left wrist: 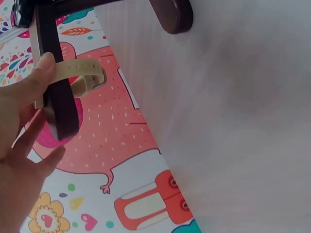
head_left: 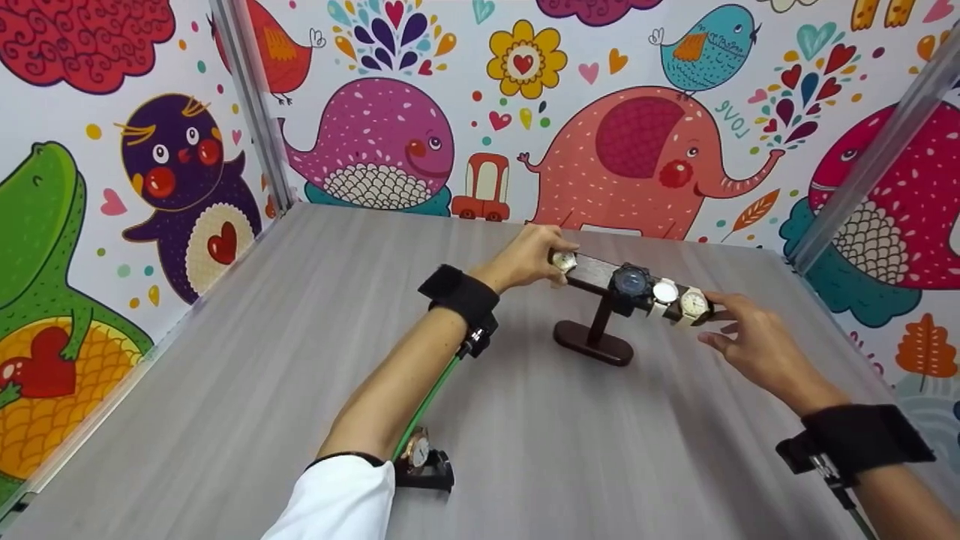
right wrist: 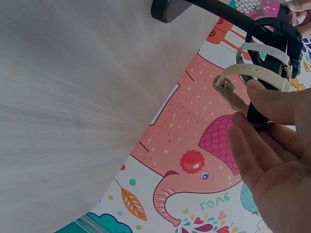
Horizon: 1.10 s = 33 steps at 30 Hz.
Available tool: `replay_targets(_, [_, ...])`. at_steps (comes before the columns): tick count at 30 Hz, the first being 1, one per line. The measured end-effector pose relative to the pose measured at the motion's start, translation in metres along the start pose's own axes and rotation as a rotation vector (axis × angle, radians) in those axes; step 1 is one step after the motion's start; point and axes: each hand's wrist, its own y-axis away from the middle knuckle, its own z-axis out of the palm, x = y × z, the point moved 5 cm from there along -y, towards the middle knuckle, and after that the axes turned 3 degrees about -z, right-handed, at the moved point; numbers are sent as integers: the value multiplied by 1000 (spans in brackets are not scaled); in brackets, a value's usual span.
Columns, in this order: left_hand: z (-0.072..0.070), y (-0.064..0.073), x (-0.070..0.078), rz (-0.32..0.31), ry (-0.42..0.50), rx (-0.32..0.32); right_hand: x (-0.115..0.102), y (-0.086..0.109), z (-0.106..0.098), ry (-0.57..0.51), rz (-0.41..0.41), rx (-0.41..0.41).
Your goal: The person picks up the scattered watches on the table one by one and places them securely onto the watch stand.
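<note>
The grey table (head_left: 487,450) is backed by a cartoon-printed wall (head_left: 375,142). On its far part a dark watch stand (head_left: 594,274) is set, its crossbar raised on a post. The bar's right end is held between the digits of the right hand (head_left: 765,345). At the other end, a pale watch (head_left: 564,261) is pinched by the left hand (head_left: 529,256). Beside the left forearm, a rose-gold watch is seen on a small black holder (head_left: 439,480). Toward the stand's right end, a black watch (head_left: 632,282), a white-faced watch (head_left: 664,292) and a cream watch (head_left: 694,304) are strapped.
</note>
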Motion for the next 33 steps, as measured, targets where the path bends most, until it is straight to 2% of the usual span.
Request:
replay_targets(7, [10,2,7,22,-30,14,-4,-1,6,-18,-18,3])
replay_targets(17, [19,5,14,36,-9,-4,-11,-5,16,-36,-23,-29])
replay_targets(24, [23,10,15,7,-5,10,-14,-6,18,-56,-52,-21])
replay_targets(27, [23,13,20,-8,-61,1,-11,-7,16,-65,-13,-75])
replay_targets(30, [17,16,31,-9,-100,-17,-5,-7,10,-53,71,-150])
replay_targets(32, [9,19,39,-4,-108,-31,-3,-5,3,-15,114,-152])
replay_targets(33, [3,21,44,-4,-106,-35,-4,-5,-2,8,118,-122])
